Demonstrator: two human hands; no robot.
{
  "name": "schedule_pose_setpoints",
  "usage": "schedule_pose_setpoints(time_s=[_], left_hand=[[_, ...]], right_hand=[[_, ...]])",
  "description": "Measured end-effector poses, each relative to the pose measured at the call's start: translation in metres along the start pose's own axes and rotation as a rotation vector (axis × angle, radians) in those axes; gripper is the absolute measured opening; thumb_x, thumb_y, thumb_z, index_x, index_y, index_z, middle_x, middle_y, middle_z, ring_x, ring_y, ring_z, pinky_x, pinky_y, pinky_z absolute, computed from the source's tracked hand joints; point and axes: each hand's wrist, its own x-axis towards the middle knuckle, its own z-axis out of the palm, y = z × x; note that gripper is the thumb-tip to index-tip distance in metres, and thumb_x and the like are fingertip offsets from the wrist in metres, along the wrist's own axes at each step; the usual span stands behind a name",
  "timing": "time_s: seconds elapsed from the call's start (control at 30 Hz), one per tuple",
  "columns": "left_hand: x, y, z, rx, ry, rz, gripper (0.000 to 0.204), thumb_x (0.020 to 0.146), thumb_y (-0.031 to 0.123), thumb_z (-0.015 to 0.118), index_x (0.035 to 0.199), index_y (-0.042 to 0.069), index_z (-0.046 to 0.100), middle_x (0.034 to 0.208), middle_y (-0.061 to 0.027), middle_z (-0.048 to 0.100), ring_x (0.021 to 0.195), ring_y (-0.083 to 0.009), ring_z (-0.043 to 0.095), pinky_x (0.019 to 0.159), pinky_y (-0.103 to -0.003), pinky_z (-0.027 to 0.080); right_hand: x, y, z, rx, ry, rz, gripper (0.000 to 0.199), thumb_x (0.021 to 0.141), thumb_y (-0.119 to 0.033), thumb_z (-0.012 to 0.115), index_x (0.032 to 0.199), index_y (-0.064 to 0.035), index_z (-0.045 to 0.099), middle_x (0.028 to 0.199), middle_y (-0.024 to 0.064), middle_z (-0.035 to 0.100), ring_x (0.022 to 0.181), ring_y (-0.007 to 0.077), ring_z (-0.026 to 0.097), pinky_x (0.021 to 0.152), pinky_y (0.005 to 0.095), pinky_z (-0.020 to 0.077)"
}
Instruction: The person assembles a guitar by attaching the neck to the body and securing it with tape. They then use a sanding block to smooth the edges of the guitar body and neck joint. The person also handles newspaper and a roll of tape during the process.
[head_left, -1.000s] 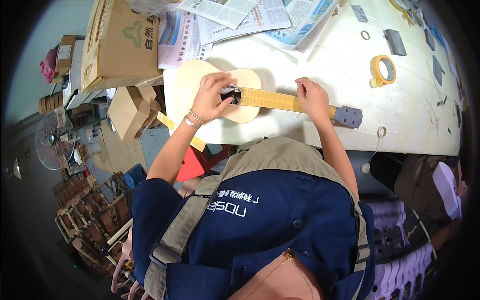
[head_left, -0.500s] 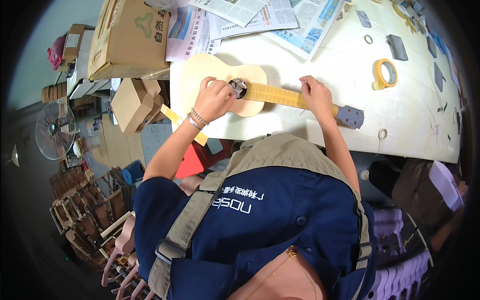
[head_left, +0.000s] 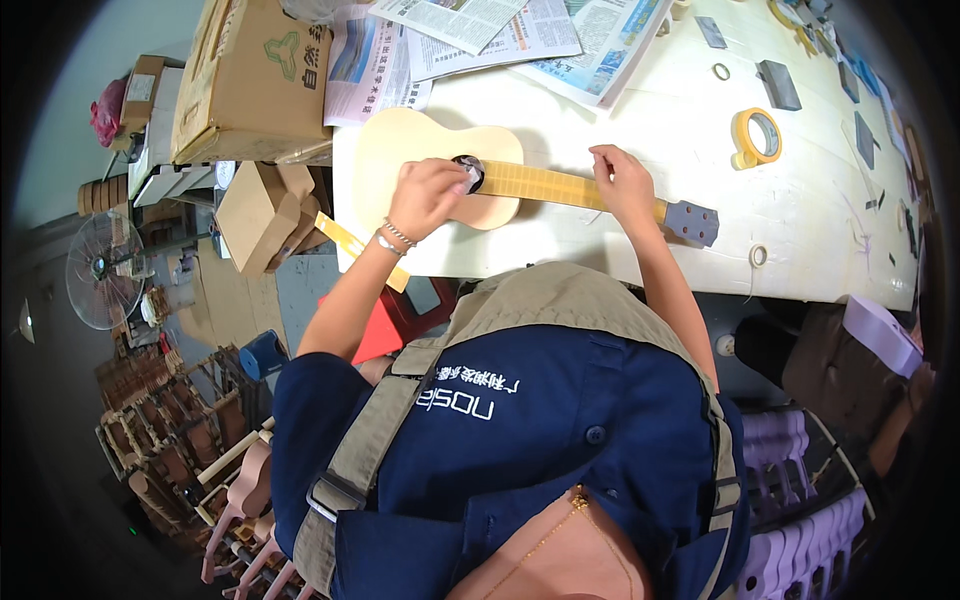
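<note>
A pale unfinished ukulele [head_left: 382, 150] lies on the white table, its body to the left and its neck pointing right. Yellow tape covers the fingerboard [head_left: 540, 184], and the grey headstock [head_left: 692, 222] shows peg holes. Crumpled paper [head_left: 472, 178] sits in the dark-rimmed sound hole. My left hand [head_left: 425, 195] is closed over the left edge of that hole, fingertips at the paper. Curled over the neck near the headstock is my right hand [head_left: 626, 186], its thumb and forefinger showing on the far side; the fingers under it are partly hidden.
Newspapers [head_left: 490, 45] spread along the far side beside a cardboard box [head_left: 250, 85]. A yellow tape roll [head_left: 757, 138], a small ring of tape [head_left: 758, 256] and a grey block [head_left: 778, 85] lie to the right. A yellow strip [head_left: 350, 245] overhangs the left front edge.
My left hand's fingers have come down closer to the sound hole's paper, the wrist nearly in place. My right hand stays on the neck. The whole view has shifted slightly.
</note>
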Motion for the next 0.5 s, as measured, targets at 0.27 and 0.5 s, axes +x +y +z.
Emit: schedule_pose_setpoints(time_s=[0.27, 0.5], left_hand=[[0.073, 0.074, 0.048, 0.003, 0.046, 0.287, 0.042, 0.073, 0.024, 0.069, 0.110, 0.007, 0.063, 0.091, -0.0102, 0.066, 0.087, -0.0300, 0.061, 0.077, -0.039, 0.048], [0.115, 0.079, 0.053, -0.047, -0.433, -0.047, 0.043, 0.064, 0.023, 0.072, 0.104, 0.007, 0.065, 0.089, -0.0152, 0.067, 0.078, -0.0302, 0.065, 0.072, -0.038, 0.051]], right_hand=[[-0.058, 0.009, -0.049, 0.023, 0.381, -0.237, 0.008, 0.074, -0.005, 0.069, 0.081, -0.0073, 0.067, 0.073, 0.0057, 0.061, 0.065, 0.0218, 0.058, 0.060, 0.0316, 0.0467], [-0.132, 0.122, -0.152, -0.630, 0.620, 0.610, 0.021, 0.084, -0.033, 0.067, 0.089, -0.0126, 0.069, 0.085, 0.0058, 0.058, 0.083, 0.0273, 0.056, 0.071, 0.0406, 0.0464]])
